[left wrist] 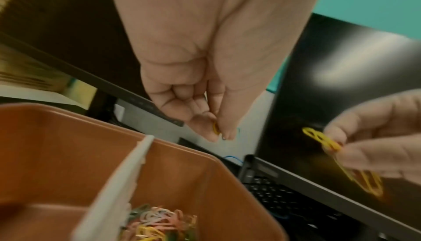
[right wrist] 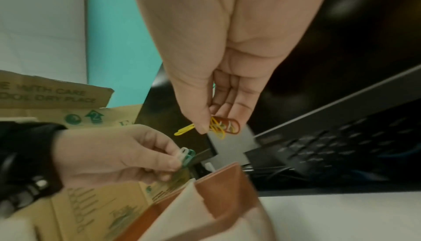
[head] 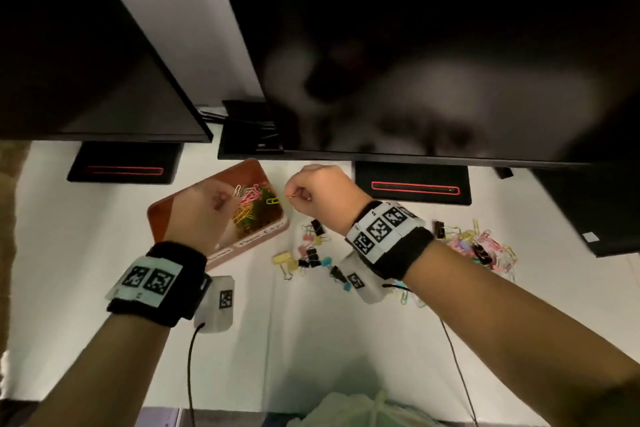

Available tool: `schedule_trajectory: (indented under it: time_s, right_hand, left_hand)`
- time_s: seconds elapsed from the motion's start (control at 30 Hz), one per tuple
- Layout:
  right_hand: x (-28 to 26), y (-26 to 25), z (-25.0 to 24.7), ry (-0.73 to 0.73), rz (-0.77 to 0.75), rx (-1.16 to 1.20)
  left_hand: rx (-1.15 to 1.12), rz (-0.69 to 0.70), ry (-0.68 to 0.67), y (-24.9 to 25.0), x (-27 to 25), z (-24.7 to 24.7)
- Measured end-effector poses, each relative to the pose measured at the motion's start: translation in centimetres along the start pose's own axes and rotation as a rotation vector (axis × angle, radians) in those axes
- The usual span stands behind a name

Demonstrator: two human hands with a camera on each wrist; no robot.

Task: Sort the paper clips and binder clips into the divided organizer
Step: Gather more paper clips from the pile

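Hands: two, both over the brown organizer at centre frame in the head view. Organizer: one, split by one pale divider; the compartment toward the right of the frame holds a heap of coloured paper clips, too tangled to count. The compartment on the other side of the divider is mostly hidden behind the left hand.

Monitors: two, dark, across the top of the head view.

Loose on the white desk, lower right of the organizer: a scatter of binder clips, roughly a dozen, black, pink, yellow and blue. Further right, a second pile of mixed clips, uncounted.

Right hand: fingers curled, thumb and fingertips pinching a small bunch of clips. The head view shows only one yellow clip sticking out toward the organizer. The right wrist view shows more: several yellow ones plus one brown clip in the same pinch.

Left hand: fingers curled. From the head camera its load is hidden. The right wrist view shows white and green clips pinched between thumb and forefinger; the left wrist view shows a bit of yellow at the fingertips.

A keyboard lies behind the organizer, seen only from the wrists, and a printed cardboard box only from the right wrist.
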State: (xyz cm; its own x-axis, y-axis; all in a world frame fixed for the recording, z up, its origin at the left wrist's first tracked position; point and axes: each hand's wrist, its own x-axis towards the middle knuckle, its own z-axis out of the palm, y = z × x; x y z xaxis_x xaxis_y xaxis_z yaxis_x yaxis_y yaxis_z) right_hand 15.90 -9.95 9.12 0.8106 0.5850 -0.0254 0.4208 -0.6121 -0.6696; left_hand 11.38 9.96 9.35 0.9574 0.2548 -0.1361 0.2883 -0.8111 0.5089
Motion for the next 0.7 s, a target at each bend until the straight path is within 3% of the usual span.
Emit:
schedule_trajectory:
  time_s: [0.13, 0.23, 0.33, 0.43, 0.57, 0.7]
  right_hand:
    - [4.8, -3.6, 4.1, -0.069, 0.113, 0.060]
    - [4.8, -3.5, 5.1, -0.078, 0.170, 0.056]
    - [1.7, -1.1, 4.2, -0.017, 0.152, 0.054]
    - [-3.1, 3.9, 2.3, -0.015, 0.271, -0.051]
    - [-9.5, 9.6, -0.2, -0.249, 0.484, -0.192]
    - [-12.3, 11.8, 0.0, -0.394, 0.526, -0.222]
  left_hand:
    - [0.001, -0.070, -0.132, -3.1, 1.2, -0.1]
    - [0.013, -0.023, -0.101, -3.0, 0.3, -0.2]
    - [-0.098, 0.118, -0.095, -1.9, -1.5, 0.2]
    - [-0.206, 0.222, -0.228, 0.0, -3.1, 2.5]
    - [-0.196, 0.338, -0.406, 3.0, -4.2, 7.9]
    - [-0.098, 0.349, -0.553, 5.7, -5.1, 13.8]
